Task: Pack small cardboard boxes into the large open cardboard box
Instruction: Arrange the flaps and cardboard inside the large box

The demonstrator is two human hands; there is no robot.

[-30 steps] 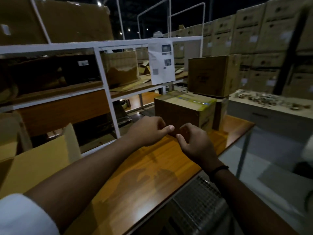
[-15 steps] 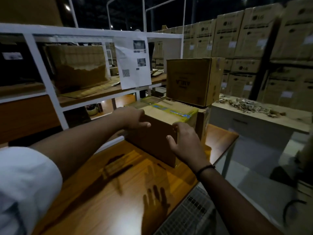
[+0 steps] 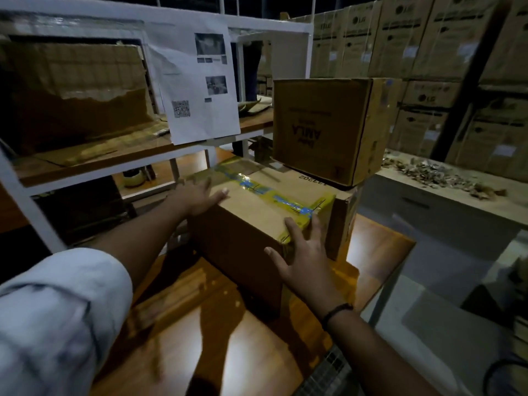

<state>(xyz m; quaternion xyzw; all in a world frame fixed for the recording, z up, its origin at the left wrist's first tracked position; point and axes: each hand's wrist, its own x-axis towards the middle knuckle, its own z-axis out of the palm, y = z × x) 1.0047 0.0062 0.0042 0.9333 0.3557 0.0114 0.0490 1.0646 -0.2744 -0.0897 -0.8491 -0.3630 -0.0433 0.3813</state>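
A cardboard box sealed with yellow and blue tape (image 3: 251,224) stands on the wooden table (image 3: 228,338). My left hand (image 3: 197,197) lies with straight fingers on the box's top left edge. My right hand (image 3: 303,252) presses with spread fingers against its near right corner. Behind it, a brown box printed AMLA (image 3: 325,127) sits upside down on another carton (image 3: 343,221). No large open box is in view.
A white metal shelf frame (image 3: 28,195) stands to the left, with a printed paper sheet (image 3: 197,87) hanging from it and a torn carton (image 3: 74,92) on its wooden shelf. Stacked cartons (image 3: 445,67) fill the right background. A counter with scraps (image 3: 440,178) lies at right.
The view has come closer to the taped box. Both hands have spread apart and opened out, from meeting in front of the box to lying on its left edge and right corner.
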